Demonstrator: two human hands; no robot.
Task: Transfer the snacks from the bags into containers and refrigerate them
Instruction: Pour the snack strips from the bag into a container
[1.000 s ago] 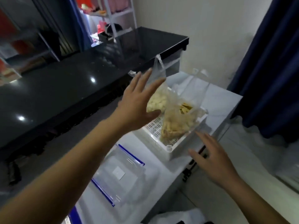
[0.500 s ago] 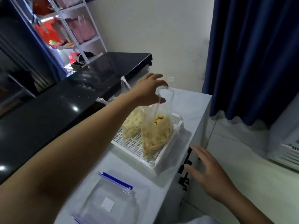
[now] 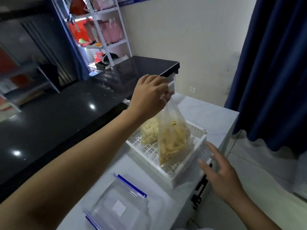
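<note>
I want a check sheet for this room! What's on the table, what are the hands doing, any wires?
Surface: white countertop, black counter beside it.
Job's things: white slotted tray holding two snack bags; bag of yellow sticks lifted by its top; bag of pale pieces behind it; clear container with blue clips in front.
Clutter: nothing seen.
Grips: left hand pinches the stick bag's top; right hand open near the tray's edge.
Cables: nothing seen.
Surroundings: blue curtain, shelving rack.
</note>
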